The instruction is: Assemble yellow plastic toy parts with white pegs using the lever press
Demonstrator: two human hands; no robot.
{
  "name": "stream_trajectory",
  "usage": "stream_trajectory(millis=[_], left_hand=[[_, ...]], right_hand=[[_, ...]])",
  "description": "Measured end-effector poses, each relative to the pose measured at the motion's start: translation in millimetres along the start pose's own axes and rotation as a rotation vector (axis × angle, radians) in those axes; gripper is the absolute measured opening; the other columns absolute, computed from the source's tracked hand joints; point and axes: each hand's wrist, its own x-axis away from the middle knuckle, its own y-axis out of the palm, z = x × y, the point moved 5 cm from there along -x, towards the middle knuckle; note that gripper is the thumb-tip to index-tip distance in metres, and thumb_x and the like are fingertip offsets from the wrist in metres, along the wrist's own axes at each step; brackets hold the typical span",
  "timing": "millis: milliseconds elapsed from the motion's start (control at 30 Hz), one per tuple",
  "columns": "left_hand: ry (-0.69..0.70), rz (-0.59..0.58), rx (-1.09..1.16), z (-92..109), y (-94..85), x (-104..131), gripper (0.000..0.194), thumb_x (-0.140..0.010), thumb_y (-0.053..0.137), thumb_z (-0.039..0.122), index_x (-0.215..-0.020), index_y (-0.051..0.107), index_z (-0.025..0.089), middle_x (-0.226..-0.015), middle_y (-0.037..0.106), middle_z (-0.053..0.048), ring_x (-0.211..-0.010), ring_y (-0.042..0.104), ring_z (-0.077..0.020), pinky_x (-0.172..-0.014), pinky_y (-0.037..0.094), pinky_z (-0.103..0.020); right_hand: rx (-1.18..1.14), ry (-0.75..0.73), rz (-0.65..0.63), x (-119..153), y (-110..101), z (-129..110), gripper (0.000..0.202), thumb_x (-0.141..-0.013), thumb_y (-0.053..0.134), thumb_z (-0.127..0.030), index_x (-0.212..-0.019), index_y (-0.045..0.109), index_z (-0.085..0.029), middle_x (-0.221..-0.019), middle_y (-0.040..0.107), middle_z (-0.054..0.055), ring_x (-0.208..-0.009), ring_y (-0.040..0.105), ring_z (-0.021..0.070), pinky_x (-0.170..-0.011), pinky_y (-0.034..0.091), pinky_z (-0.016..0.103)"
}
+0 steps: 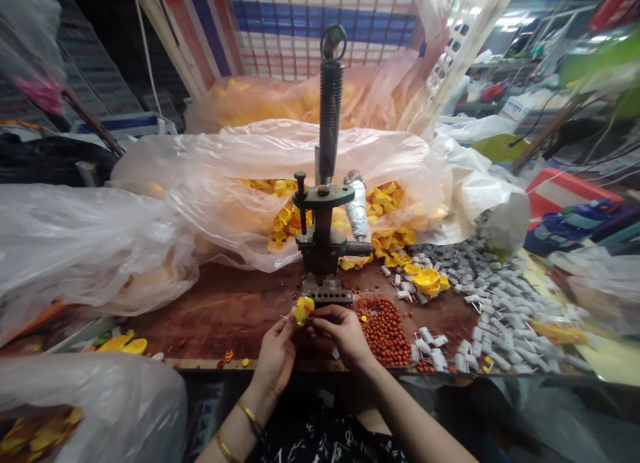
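In front of the hand press [325, 240], my left hand [277, 356] pinches a small yellow plastic piece [303, 310] with an orange patch on it. A thin pale pin sticks out on its left side. My right hand [346, 333] is closed in a pinch at the right side of the same piece; what lies between its fingertips is too small and hidden to name. Both hands are just below the press's base, which has a row of holes. Beside my right hand sits a clear tray of small red-brown beads [387, 333].
Grey-white plastic parts with pins [500, 316] are heaped at the right. Yellow shells [393, 200] spill from a large clear bag [210, 163] behind the press. Another clear bag [125, 396] is at the lower left. A plastic crate [325, 36] stands at the back.
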Motion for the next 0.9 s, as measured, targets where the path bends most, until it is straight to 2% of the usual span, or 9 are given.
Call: stream_trajectory(millis=[300, 367, 500, 567, 633, 700, 767, 800, 900], left_hand=[[-0.022, 0.004, 0.030, 0, 2.9, -2, 0.037, -0.058, 0.083, 0.036, -0.084, 0.073, 0.011, -0.090, 0.073, -0.009, -0.097, 0.065, -0.0251, -0.094, 0.047, -0.036], [-0.041, -0.009, 0.031, 0, 2.7, -2, 0.037, -0.059, 0.082, 0.037, -0.084, 0.073, 0.011, -0.088, 0.073, -0.010, -0.097, 0.065, -0.0256, -0.093, 0.048, -0.037], [-0.046, -0.016, -0.019, 4, 1.6, -4, 0.036, -0.058, 0.083, 0.035, -0.083, 0.073, 0.011, -0.086, 0.073, -0.010, -0.093, 0.066, -0.0253, -0.090, 0.049, -0.036], [-0.041, -0.023, -0.049, 6, 2.8, -7, 0.034, -0.060, 0.082, 0.034, -0.083, 0.073, 0.011, -0.087, 0.074, -0.010, -0.091, 0.066, -0.0243, -0.088, 0.050, -0.035], [-0.035, -0.027, -0.073, 9, 4.4, -9, 0.033, -0.060, 0.081, 0.034, -0.083, 0.073, 0.012, -0.087, 0.074, -0.009, -0.089, 0.067, -0.0229, -0.086, 0.050, -0.032], [-0.035, -0.019, -0.089, 10, 5.0, -10, 0.034, -0.059, 0.082, 0.035, -0.083, 0.074, 0.011, -0.086, 0.074, -0.009, -0.086, 0.067, -0.0214, -0.083, 0.050, -0.029], [-0.040, -0.005, -0.092, 10, 4.4, -9, 0.036, -0.057, 0.083, 0.036, -0.082, 0.074, 0.011, -0.084, 0.074, -0.009, -0.083, 0.067, -0.0203, -0.080, 0.051, -0.028], [-0.044, -0.002, -0.089, 10, 3.8, -8, 0.037, -0.057, 0.083, 0.036, -0.082, 0.074, 0.011, -0.084, 0.074, -0.009, -0.082, 0.067, -0.0203, -0.080, 0.051, -0.028], [-0.032, -0.002, -0.088, 10, 1.9, -9, 0.037, -0.057, 0.082, 0.037, -0.082, 0.074, 0.011, -0.084, 0.073, -0.010, -0.082, 0.067, -0.0214, -0.080, 0.050, -0.031]], right_hand=[[0.173, -0.184, 0.081, 0, -1, -8, 0.019, -0.059, 0.077, -0.029, -0.072, 0.071, -0.016, -0.071, 0.071, 0.005, -0.066, 0.066, 0.0180, -0.067, 0.055, 0.031], [0.177, -0.174, 0.075, -1, -1, -8, 0.019, -0.057, 0.078, -0.028, -0.070, 0.070, -0.016, -0.071, 0.071, 0.005, -0.067, 0.066, 0.0182, -0.066, 0.055, 0.031], [0.095, -0.045, -0.003, -6, 0, -8, 0.026, -0.056, 0.078, -0.033, -0.073, 0.069, -0.015, -0.065, 0.070, 0.004, -0.060, 0.066, 0.0185, -0.061, 0.056, 0.032], [0.122, -0.056, -0.006, -7, -1, -11, 0.025, -0.058, 0.077, -0.034, -0.073, 0.069, -0.015, -0.065, 0.070, 0.004, -0.060, 0.066, 0.0188, -0.061, 0.055, 0.032], [0.275, -0.201, 0.025, -5, -1, -18, 0.017, -0.064, 0.072, -0.031, -0.073, 0.069, -0.017, -0.069, 0.070, 0.004, -0.064, 0.066, 0.0189, -0.064, 0.055, 0.031], [0.475, -0.421, 0.051, 0, 2, -26, 0.010, -0.071, 0.065, -0.027, -0.073, 0.070, -0.019, -0.073, 0.071, 0.005, -0.069, 0.066, 0.0184, -0.068, 0.053, 0.030], [0.593, -0.558, 0.053, 4, 6, -28, 0.012, -0.075, 0.060, -0.024, -0.075, 0.071, -0.020, -0.076, 0.070, 0.005, -0.072, 0.065, 0.0180, -0.071, 0.052, 0.030], [0.590, -0.557, 0.051, 4, 7, -26, 0.013, -0.076, 0.059, -0.023, -0.076, 0.071, -0.020, -0.076, 0.070, 0.005, -0.073, 0.065, 0.0180, -0.071, 0.051, 0.030], [0.493, -0.388, 0.047, -5, 3, -18, 0.009, -0.074, 0.063, -0.024, -0.076, 0.068, -0.018, -0.073, 0.069, 0.004, -0.067, 0.064, 0.0176, -0.065, 0.051, 0.028]])
